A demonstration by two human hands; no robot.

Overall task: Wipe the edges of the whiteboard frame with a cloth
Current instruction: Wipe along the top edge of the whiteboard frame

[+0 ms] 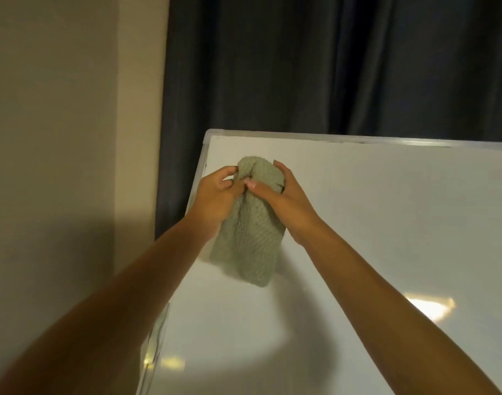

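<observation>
A pale green textured cloth (250, 240) hangs bunched in front of the whiteboard (372, 223), near its upper left corner. My left hand (215, 195) grips the cloth's left side and my right hand (284, 195) grips its right side, thumbs meeting at the gathered top. The cloth's lower part droops between my wrists. The board's silver frame (301, 137) runs along the top edge, and its left edge (203, 163) slants down behind my left forearm, which hides the middle stretch of it.
A dark curtain (329, 67) hangs behind the board. A beige wall (67, 109) fills the left side. Light reflections glare on the board at lower right and lower left.
</observation>
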